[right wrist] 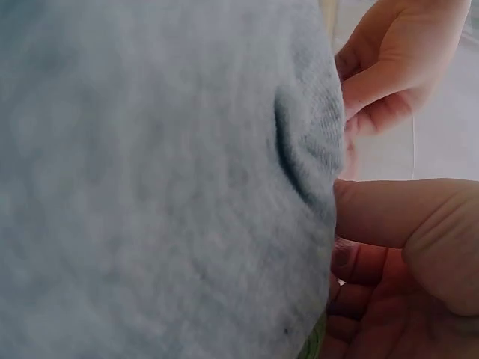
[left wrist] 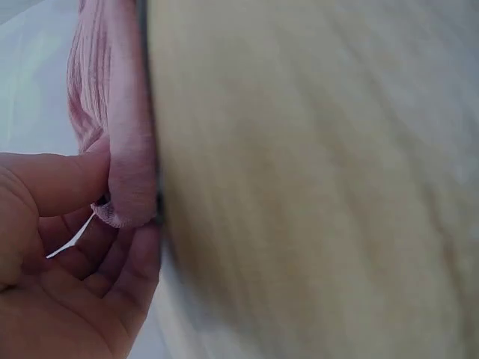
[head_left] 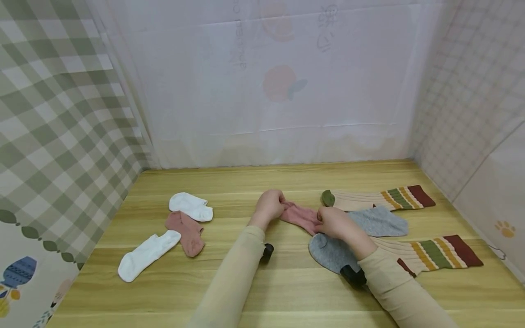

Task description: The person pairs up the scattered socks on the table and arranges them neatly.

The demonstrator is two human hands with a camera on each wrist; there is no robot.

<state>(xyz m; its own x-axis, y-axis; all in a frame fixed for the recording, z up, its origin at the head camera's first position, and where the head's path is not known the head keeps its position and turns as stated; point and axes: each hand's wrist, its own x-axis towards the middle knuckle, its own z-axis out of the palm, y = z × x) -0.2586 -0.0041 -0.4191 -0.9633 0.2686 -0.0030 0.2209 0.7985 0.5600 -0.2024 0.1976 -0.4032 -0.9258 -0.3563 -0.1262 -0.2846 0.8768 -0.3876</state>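
Between both hands, a pink ribbed sock [head_left: 298,216] is stretched just above the wooden table. My left hand [head_left: 268,208] pinches its left end; the left wrist view shows the thumb and fingers gripping the sock's edge [left wrist: 131,202]. At the other end, my right hand [head_left: 338,223] pinches the pink fabric. A grey sock [head_left: 332,250] lies beneath the right wrist and fills much of the right wrist view, hiding part of that grip. Another grey sock [head_left: 379,221] lies just right of the right hand.
Two cream socks with striped cuffs, one far [head_left: 404,198] and one near [head_left: 439,255], lie on the right. At left, a second pink sock [head_left: 186,232] lies between two white socks [head_left: 190,206]. Cloth curtains border the wooden table [head_left: 287,296] at the back and sides.
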